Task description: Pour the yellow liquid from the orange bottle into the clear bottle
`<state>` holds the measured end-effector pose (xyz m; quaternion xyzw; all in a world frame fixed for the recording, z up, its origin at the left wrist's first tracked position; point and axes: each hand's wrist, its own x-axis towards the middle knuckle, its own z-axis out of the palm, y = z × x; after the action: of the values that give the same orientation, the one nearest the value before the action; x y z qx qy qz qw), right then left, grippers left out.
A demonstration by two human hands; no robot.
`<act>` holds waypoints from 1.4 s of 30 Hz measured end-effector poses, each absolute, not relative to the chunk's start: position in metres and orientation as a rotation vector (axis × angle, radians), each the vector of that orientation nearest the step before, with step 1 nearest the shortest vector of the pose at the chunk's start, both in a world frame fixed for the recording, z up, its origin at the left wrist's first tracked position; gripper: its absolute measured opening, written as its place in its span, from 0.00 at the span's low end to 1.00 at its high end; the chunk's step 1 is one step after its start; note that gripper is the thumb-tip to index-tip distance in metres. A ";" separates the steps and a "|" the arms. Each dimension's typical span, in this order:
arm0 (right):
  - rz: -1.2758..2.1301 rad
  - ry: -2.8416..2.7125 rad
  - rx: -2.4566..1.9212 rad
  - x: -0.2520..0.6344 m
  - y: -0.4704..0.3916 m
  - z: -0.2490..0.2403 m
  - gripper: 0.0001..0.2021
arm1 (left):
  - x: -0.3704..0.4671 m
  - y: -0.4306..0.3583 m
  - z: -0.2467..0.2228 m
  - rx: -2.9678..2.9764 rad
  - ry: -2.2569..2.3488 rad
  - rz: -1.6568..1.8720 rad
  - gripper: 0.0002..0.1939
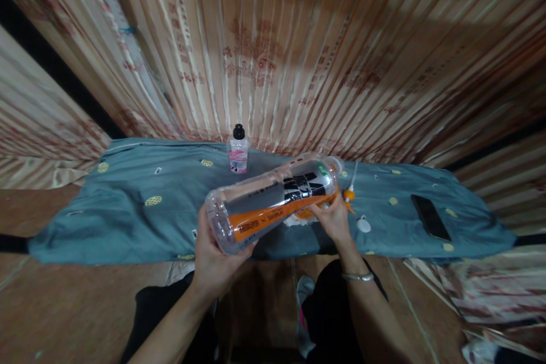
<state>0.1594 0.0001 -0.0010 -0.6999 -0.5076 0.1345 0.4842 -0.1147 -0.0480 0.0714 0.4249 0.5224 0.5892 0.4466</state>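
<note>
A large clear plastic bottle (pixel 273 202) with an orange, silver and black label lies tilted in the air between my hands, its open neck toward the upper right. My left hand (pixel 217 259) grips its base end from below. Around the lower side near the neck, my right hand (pixel 335 216) is closed on the bottle; a silver bangle circles that wrist. Just right of the neck, an orange and white pump top (pixel 349 194) rests on the teal cloth. Something white and orange, partly hidden, shows beneath the bottle.
A small clear bottle (pixel 238 153) with a black cap and pink label stands behind on the teal cloth surface (pixel 140 210). A white round disc (pixel 363 224) and a dark phone (pixel 430 217) lie at the right. Patterned curtains (pixel 273 57) hang behind.
</note>
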 end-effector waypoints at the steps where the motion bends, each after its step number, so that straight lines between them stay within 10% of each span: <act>1: 0.329 -1.234 -1.705 0.159 0.000 -0.001 0.30 | -0.115 -0.048 0.071 1.047 1.297 1.457 0.43; 42: 0.311 -1.214 -1.660 0.158 0.003 -0.001 0.34 | -0.117 -0.046 0.061 1.157 1.291 1.518 0.38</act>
<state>0.1582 0.0025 -0.0009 -0.6883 -0.5035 0.1289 0.5062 -0.1169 -0.0455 0.0611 0.4589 0.5119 0.6018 0.4065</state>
